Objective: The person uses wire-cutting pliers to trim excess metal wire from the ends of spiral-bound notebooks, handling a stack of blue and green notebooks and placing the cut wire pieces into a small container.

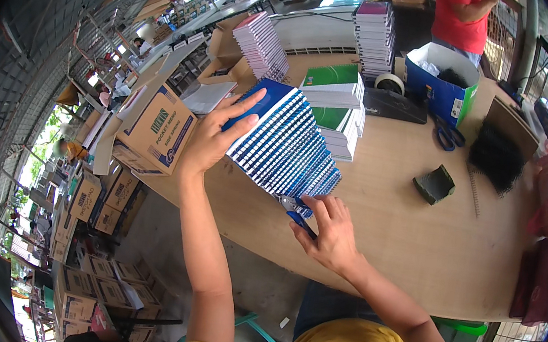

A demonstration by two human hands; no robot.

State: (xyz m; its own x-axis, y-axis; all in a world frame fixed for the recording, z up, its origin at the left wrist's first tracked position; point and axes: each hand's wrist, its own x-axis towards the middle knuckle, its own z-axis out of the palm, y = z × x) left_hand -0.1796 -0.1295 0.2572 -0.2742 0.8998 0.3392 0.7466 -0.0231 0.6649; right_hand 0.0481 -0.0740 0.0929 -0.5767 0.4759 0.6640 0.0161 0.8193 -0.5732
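A tall stack of blue spiral notebooks [284, 142] stands on the table in front of me, its bound edges toward me. My left hand [218, 131] rests against the stack's upper left, its fingers stretched over the top blue cover. Down at the lower end of the stack, my right hand [327, 234] is closed round blue-handled pliers [302, 223]. Their metal head is at the spiral ends of the lower notebooks; whether it grips a wire I cannot tell.
Behind the stack are green-covered notebooks [329, 76], a tape dispenser [393, 103] and a blue bin [442, 85]. Blue scissors [449, 133], a dark open-topped holder [434, 184] and black spiral wires [495, 159] lie rightward. A cardboard box [154, 127] stands left. A person in red [462, 23] stands beyond.
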